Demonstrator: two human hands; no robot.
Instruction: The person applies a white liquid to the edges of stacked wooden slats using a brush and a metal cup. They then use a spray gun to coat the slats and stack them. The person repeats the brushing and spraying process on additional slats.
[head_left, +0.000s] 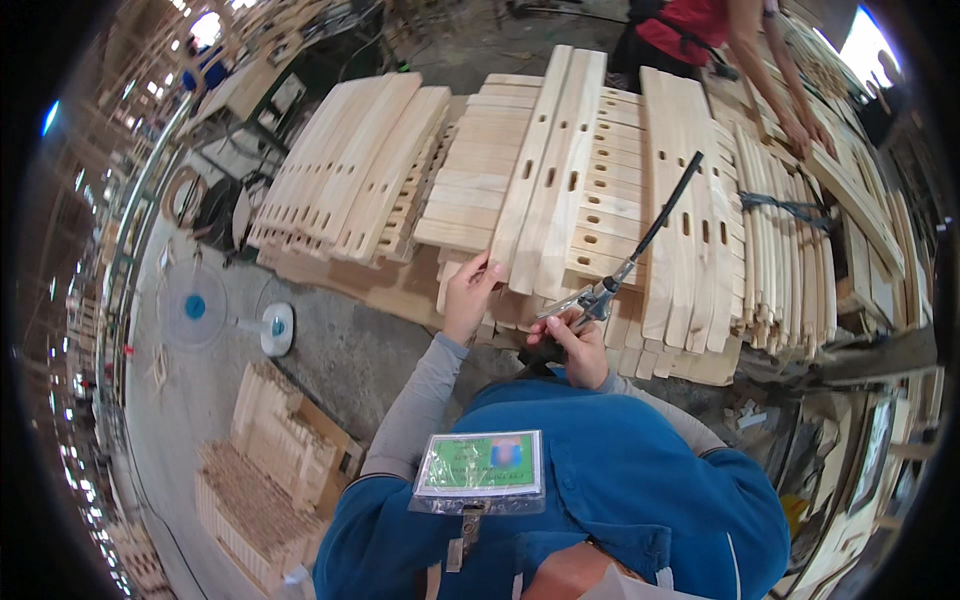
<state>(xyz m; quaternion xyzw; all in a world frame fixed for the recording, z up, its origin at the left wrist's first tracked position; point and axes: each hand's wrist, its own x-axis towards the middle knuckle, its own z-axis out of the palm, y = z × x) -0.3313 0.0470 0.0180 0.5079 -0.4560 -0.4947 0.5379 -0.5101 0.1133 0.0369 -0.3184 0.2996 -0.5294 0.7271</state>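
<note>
Here, left hand (469, 299) touches near end of slotted board (522, 198) atop crosswise boards (465, 195), likely steadying it, pinch unclear; right hand (582, 352) clamped round air gun (599, 300), long black nozzle (667, 208) angled outward, probably for reach.

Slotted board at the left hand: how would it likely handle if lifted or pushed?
The slotted board is probably stiff: long, straight, solid-looking wood. Its flat face suggests it would slide rather than roll. A sideways push may also shift the neighbouring board, since they lie side by side.
</note>
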